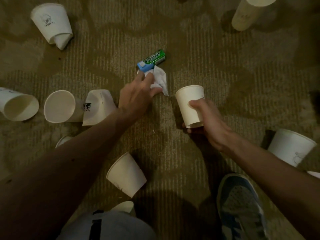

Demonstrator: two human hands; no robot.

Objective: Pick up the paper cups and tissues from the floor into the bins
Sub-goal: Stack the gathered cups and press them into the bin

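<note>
Left hand (pixel 136 95): you pinch the tissue (pixel 160 80) just beside the gum pack (pixel 152 61), to lift it.
Right hand (pixel 208 122): clamped round your paper cup (pixel 189 99).

Seen from my remote station: the left hand (pixel 136 94) pinches the tissue (pixel 160 78), its fingertips lost in the folds. The right hand (pixel 207 122) wraps the paper cup (pixel 190 103), with most of its fingers hidden behind the cup wall. Tissue and hand partly cover the blue pack (pixel 143 66), whose print is too small for me to read. The top edge cuts off the far-right cup (pixel 245 14), and the left edge cuts the left cup (pixel 17 106). The right cup (pixel 289 146) is blurred. The left forearm (pixel 69 161) hides most of one cup (pixel 63 140), and the knee (pixel 110 226) most of another cup (pixel 125 206). The shoe (pixel 240 205) runs off the near edge.
</note>
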